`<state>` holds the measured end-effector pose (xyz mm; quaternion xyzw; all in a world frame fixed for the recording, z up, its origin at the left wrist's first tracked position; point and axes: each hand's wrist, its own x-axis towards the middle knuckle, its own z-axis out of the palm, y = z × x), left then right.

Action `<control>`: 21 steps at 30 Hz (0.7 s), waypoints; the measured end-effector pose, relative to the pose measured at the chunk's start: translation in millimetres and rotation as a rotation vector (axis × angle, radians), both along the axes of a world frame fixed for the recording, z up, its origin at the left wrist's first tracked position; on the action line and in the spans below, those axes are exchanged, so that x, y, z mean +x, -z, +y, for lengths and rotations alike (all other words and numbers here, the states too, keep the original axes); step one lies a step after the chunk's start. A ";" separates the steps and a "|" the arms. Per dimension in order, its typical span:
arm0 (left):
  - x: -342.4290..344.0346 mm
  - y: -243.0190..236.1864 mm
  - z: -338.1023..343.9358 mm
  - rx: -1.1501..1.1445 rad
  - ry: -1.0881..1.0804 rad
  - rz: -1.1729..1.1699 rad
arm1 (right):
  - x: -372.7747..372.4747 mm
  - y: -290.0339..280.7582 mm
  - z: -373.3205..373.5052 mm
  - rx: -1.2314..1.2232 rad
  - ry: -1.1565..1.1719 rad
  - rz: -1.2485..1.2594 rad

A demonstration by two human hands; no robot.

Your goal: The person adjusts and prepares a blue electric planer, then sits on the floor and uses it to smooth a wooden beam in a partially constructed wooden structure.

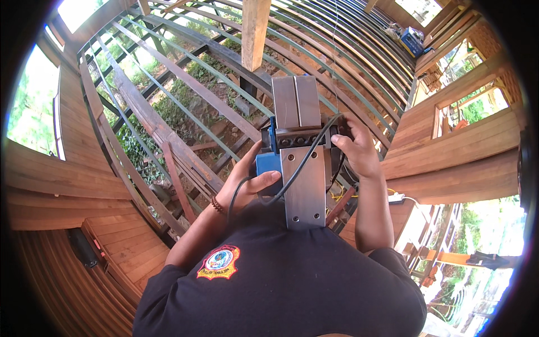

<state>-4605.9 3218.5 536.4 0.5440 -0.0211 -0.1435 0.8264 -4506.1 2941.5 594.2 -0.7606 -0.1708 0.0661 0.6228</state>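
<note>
In front of my chest is an electric planer (306, 185), its metal sole turned up toward me. The sole has a grooved plate at the far end, a dark cutter slot in the middle and a screwed plate nearest my shirt. My left hand (247, 182) is wrapped round the blue body, thumb on its near side. Gripping the opposite side by the cutter slot is my right hand (359, 149), with its thumb on the edge and its fingers partly hidden. A dark power cord (300, 169) runs across the sole and loops beside my left wrist.
Spaced floor joists (168, 73) stretch ahead, with soil and plants showing through the gaps. A wooden post (256, 39) stands beyond the planer. Plank walls (90, 163) with window openings flank me. At right are a white power strip (396, 198) and, farther off, a blue box (413, 42).
</note>
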 end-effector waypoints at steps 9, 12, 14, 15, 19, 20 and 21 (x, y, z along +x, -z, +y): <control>-1.8 7.8 2.2 0.013 -0.015 0.017 | -4.4 -10.2 5.1 -0.105 0.030 -0.038; -2.1 17.2 1.6 0.003 -0.022 0.013 | -7.3 -8.4 11.6 -0.046 0.033 -0.027; -0.8 14.9 0.8 -0.016 -0.013 0.013 | -3.6 -2.5 8.5 -0.060 0.037 -0.042; -1.2 9.9 -0.5 -0.025 -0.003 0.019 | -2.8 0.8 6.2 -0.066 0.040 -0.044; -1.0 11.1 -1.6 0.004 -0.005 0.026 | 1.1 1.2 1.4 -0.107 0.077 0.042; -0.4 11.9 -0.9 0.012 -0.007 0.023 | -1.8 -1.7 3.5 -0.071 0.068 0.040; 0.5 13.0 0.1 0.020 -0.008 0.021 | -7.8 -8.9 8.6 -0.036 0.059 0.039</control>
